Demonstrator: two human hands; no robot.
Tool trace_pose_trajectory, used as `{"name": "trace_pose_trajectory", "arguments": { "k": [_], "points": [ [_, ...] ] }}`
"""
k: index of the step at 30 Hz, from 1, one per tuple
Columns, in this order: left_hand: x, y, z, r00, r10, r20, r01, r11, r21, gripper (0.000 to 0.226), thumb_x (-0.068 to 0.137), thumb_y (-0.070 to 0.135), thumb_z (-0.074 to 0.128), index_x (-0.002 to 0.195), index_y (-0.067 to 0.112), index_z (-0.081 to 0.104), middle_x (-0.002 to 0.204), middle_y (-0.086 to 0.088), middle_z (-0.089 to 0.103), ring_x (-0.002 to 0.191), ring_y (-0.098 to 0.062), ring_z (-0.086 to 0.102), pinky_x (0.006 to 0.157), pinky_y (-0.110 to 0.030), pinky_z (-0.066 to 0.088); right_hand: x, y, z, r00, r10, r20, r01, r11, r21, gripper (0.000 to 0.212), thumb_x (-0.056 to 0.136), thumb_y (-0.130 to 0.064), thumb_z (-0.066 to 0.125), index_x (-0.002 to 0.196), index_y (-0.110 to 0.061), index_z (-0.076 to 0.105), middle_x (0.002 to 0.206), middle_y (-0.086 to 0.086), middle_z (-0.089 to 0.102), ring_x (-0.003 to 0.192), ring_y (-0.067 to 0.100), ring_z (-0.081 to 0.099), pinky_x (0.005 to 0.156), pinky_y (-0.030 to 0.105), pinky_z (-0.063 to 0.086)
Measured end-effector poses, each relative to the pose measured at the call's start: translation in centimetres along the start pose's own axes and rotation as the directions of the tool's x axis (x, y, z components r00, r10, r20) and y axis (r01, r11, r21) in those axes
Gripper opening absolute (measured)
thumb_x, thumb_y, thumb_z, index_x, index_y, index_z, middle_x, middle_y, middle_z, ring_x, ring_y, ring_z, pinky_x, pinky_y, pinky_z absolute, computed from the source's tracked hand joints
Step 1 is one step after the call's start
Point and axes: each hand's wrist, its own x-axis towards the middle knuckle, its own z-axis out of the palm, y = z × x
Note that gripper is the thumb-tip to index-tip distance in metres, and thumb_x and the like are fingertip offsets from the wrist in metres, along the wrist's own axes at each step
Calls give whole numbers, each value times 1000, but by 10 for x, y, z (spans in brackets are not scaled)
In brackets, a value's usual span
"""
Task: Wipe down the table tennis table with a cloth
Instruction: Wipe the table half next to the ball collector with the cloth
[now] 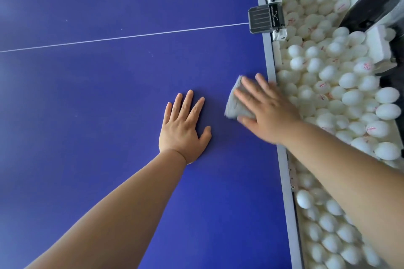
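the right hand (265, 111) is lying flat on the cloth (237, 102), fingers straight and a little apart, pressing it down rather than gripping it, with the thumb showing just under the cloth's near edge. the cloth, a pale grey folded pad, is sitting on the blue top of the bench (98, 94), just beside the grey edge band (270, 57), and the outer side of the hand is reaching that band. the left hand (185, 124) is resting palm down on bare blue surface just left of the cloth, fingers spread and holding nothing, apparently bracing the person's lean. judging from this, the wiping itself is in hand, working the right margin of the bench near the white line (122, 37). the next move is probably calling for even downward pressure and a stroke that follows the edge without pushing the cloth over it into the white balls (349, 98) massed alongside, and without snagging the dark clamp (265, 18) that is gripping the edge farther up. much is hard to judge: the hand is covering most of the cloth, so its size and folding are unclear; the right hand is slightly blurred; nothing is showing which parts of the top are already wiped, though a few pale specks are dotting it. the bench is running out of view on three sides, what is holding the balls is not visible, the red print on them is unreadable, and a dark machine (376, 0) is cut off at the top right corner.
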Motion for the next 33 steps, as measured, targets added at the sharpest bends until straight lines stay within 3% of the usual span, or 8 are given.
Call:
{"name": "trace_pose_trajectory", "arguments": {
  "k": [4, 9, 13, 16, 20, 24, 29, 33],
  "points": [
    [-1, 0, 1, 1000, -2, 3, 2, 1000, -13, 76, 94, 60, 35, 163, 33, 18, 173, 3, 9, 160, -24, 2, 130, -46, 5, 18, -11, 0, 983, 179, -34, -178, 983, 33, 66, 102, -47, 47, 160, -20, 31, 170, 9, 20, 154, 43, 15, 123, 57, 17],
    [-3, 1, -7, 998, -5, 69, 6, 1000, -5, 77, 95, 61, 29, 165, 32, 13, 174, 3, 3, 160, -23, -4, 129, -45, 0, -92, -70, 20, 989, -147, -5, 147, 989, 29, 65, 104, -50, 40, 162, -25, 28, 172, 4, 10, 158, 35, 8, 126, 55, 14],
    [-22, 6, -12, 991, -31, 132, 35, 999, -32, 78, 95, 62, 25, 165, 31, 9, 174, 4, -3, 159, -22, -9, 129, -43, -6, -122, -67, 16, 959, -267, 98, 266, 964, 19, 69, 102, -56, 39, 163, -27, 25, 172, 4, 11, 158, 36, 10, 126, 55, 14],
    [-51, 10, -11, 985, -35, 169, 46, 997, -60, 78, 95, 61, 24, 165, 30, 7, 174, 5, -6, 159, -21, -13, 127, -40, -12, -70, -41, -2, 992, -80, 94, 86, 995, -57, 70, 103, -52, 44, 163, -22, 25, 171, 9, 12, 156, 41, 11, 125, 57, 16],
    [-85, 11, -7, 981, -31, 192, 41, 998, -47, 75, 97, 58, 19, 165, 30, 3, 173, 5, -9, 158, -20, -17, 126, -39, -15, -22, -42, -11, 967, 235, 101, -237, 971, 17, 69, 106, -47, 37, 164, -18, 14, 172, 13, 1, 157, 38, -5, 127, 54, 2],
    [-117, 7, 1, 984, -6, 176, 11, 1000, -25, 72, 100, 55, 21, 166, 28, 7, 174, 2, -3, 159, -22, -13, 129, -45, -4, -82, -92, 8, 996, -41, 83, 37, 998, 47, 76, 101, -61, 32, 164, -22, 19, 172, 10, -2, 158, 35, -2, 127, 53, 5],
    [-136, 3, 8, 992, 14, 124, -11, 1000, -24, 73, 100, 55, 30, 165, 27, 12, 174, 1, 3, 160, -25, -4, 129, -48, 4, -159, -109, 30, 937, -335, 103, 332, 942, 44, 75, 101, -63, 41, 164, -27, 22, 173, 6, 4, 159, 32, 3, 126, 54, 15],
    [-136, 1, 12, 997, 16, 82, -14, 1000, -25, 75, 98, 53, 37, 164, 28, 16, 174, 1, 7, 160, -26, 1, 129, -46, 4, -89, -72, 14, 990, -136, 24, 136, 991, -9, 69, 100, -52, 50, 160, -20, 35, 170, 10, 18, 155, 40, 18, 123, 60, 21]
  ]
}}
